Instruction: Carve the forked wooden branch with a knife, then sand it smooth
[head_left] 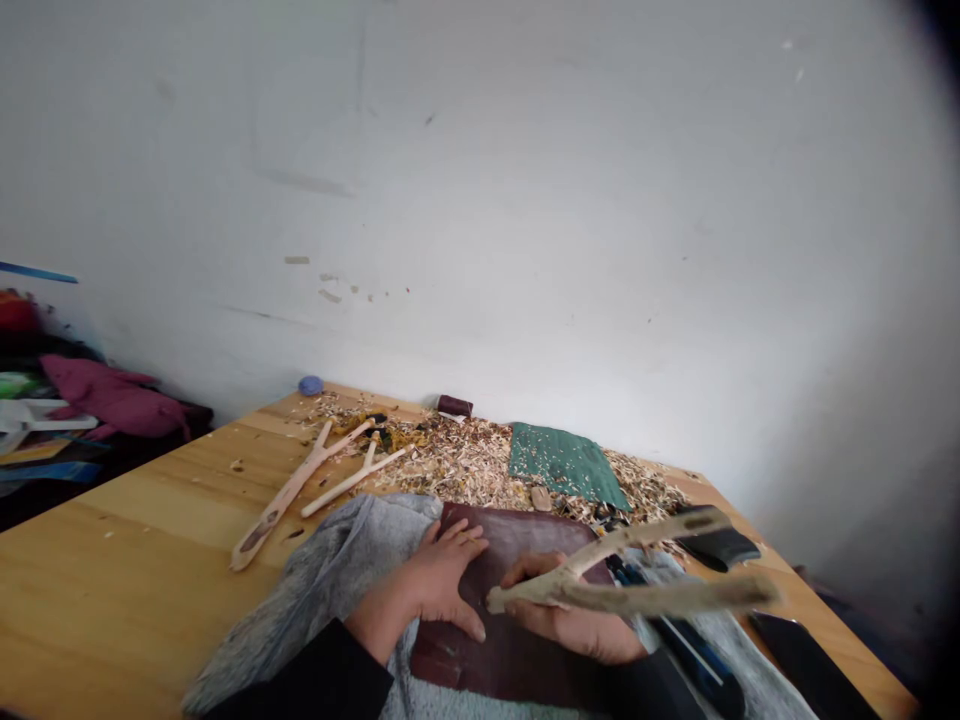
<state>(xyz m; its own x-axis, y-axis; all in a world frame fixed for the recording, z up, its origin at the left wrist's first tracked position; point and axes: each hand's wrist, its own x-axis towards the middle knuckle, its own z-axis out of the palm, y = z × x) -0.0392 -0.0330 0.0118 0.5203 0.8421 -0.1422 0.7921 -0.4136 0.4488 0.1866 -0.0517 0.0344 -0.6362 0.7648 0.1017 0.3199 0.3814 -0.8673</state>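
My left hand point(444, 580) lies with spread fingers on the left part of a dark red-brown sheet point(517, 530), its thumb toward the middle. Just right of it, my right hand point(566, 615) is wrapped round the stem of a forked, peeled wooden branch point(607, 595). The stem's end is over the sheet near my left thumb, and the two prongs stretch to the right, slightly blurred. Beneath the sheet is a grey cloth point(330, 570). Part of the branch is hidden by my right fingers.
Two forked sticks point(289, 490) lie at the left on the wooden table point(150, 560). Wood shavings point(465, 462), a green sheet point(562, 462) and a thread spool point(454, 406) are behind. Dark objects, including a black flat one point(814, 665), lie at the right. A wall rises behind.
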